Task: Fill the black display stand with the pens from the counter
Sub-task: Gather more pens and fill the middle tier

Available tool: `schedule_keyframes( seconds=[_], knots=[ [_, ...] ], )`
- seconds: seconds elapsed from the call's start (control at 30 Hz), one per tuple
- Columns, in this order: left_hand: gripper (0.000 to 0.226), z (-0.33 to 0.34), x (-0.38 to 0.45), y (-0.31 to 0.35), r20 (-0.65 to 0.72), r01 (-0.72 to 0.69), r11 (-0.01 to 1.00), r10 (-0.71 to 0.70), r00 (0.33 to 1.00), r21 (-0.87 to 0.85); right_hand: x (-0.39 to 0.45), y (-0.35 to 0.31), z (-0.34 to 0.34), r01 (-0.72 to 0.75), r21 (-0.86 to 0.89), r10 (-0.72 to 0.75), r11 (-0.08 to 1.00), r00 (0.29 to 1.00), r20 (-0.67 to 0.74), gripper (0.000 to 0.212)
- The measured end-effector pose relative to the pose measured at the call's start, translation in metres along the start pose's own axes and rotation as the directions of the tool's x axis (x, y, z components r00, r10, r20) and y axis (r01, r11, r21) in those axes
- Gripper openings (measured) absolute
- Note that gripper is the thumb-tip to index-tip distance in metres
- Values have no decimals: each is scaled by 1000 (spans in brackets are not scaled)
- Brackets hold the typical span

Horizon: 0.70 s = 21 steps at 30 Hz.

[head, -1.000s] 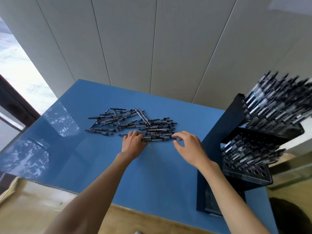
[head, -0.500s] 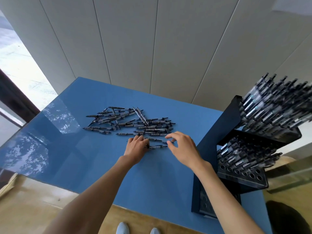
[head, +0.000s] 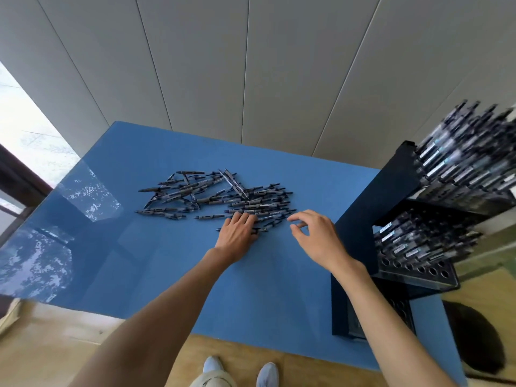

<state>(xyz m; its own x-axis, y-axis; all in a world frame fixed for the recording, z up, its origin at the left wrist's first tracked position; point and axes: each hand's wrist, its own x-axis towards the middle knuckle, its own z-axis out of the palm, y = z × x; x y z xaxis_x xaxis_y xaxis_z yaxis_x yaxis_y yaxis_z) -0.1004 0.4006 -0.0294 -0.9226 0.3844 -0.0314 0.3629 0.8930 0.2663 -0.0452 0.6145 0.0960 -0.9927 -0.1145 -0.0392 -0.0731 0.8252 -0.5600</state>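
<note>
Lying scattered mid blue glossy counter [head: 167,275]: loose heap of slim dark click pens [head: 223,196] with grey grips. Left hand [head: 237,233] flat on heap's near edge, fingers straight, pressing pens. Right hand [head: 318,238] hovering beside heap, fingers loosely curled, holding nothing. Black tiered display stand [head: 371,208] at counter's right, partly filled.

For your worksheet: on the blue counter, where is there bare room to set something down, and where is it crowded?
Bare: the counter near side in front of the pen pile, the far strip along the wall, and the left reflective corner. Crowded: the middle, where the left hand rests on pens and the right hand hovers, and beside the black display stand.
</note>
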Motion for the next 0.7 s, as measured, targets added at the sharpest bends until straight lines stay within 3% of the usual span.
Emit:
schedule_keyframes(
  seconds=[0.13, 0.33, 0.5, 0.6, 0.7],
  knots=[
    [53, 2, 12, 4, 68, 15, 996, -21, 997, 84, -2, 1, -2, -14, 6, 14, 1000, 1000, -4, 20],
    [47, 16, 11, 14, 52, 9, 995, -15, 999, 103, -2, 7, -10, -18, 10, 19, 1000, 1000, -19, 18],
    [18, 17, -8, 6, 49, -72, 989, 66, 997, 131, 0, 11, -10, -25, 17, 26, 1000, 1000, -11, 19],
    [26, 7, -22, -2, 44, 4, 998, -7, 999, 67, 4, 9, -7, -15, 17, 15, 1000, 1000, -5, 19],
    [31, -5, -31, -21, 16, 180, 984, -181, 983, 6, 8, 6, -3, -4, 19, 4, 1000, 1000, 7, 19]
  ],
)
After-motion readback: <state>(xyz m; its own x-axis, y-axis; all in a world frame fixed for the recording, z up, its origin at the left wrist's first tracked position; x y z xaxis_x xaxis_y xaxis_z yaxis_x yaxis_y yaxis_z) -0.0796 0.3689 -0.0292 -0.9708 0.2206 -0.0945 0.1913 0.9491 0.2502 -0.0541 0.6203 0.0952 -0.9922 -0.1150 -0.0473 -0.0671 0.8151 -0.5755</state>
